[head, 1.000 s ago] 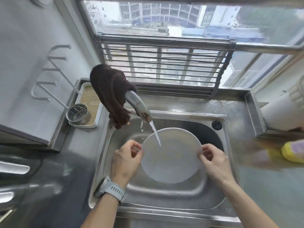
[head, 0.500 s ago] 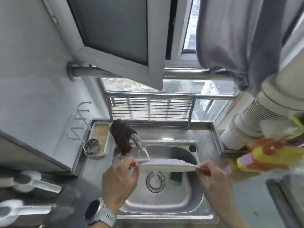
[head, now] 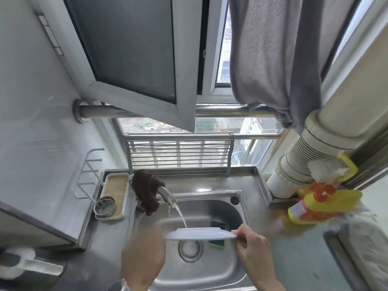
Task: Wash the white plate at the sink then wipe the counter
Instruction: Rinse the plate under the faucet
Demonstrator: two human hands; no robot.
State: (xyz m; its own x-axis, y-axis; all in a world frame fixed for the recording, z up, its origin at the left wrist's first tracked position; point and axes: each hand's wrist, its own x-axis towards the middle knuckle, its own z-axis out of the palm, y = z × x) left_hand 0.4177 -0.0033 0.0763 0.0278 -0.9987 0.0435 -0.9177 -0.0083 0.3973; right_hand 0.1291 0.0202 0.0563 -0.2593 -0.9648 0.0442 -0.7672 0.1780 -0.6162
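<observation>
The white plate (head: 199, 233) is held level and edge-on over the steel sink (head: 222, 208). Water runs from the faucet (head: 167, 195) onto the plate's top. My right hand (head: 252, 247) pinches the plate's right rim. My left hand (head: 142, 253) is blurred, back toward me, and meets the plate's left rim. A dark brown cloth (head: 147, 190) hangs over the faucet's neck. Under the plate, a green sponge (head: 216, 241) lies in the basin beside the drain (head: 190, 248).
Yellow detergent bottles (head: 323, 206) stand on the right counter near a white ribbed pipe (head: 294, 171). At the left, a tray (head: 115, 185) holds a metal strainer cup (head: 105, 205). An open window sash (head: 147, 59) and a grey towel (head: 273, 59) hang overhead.
The plate has turned from facing me to lying flat and edge-on under the water. My view has lifted toward the window. My left hand has shifted slightly and is blurred.
</observation>
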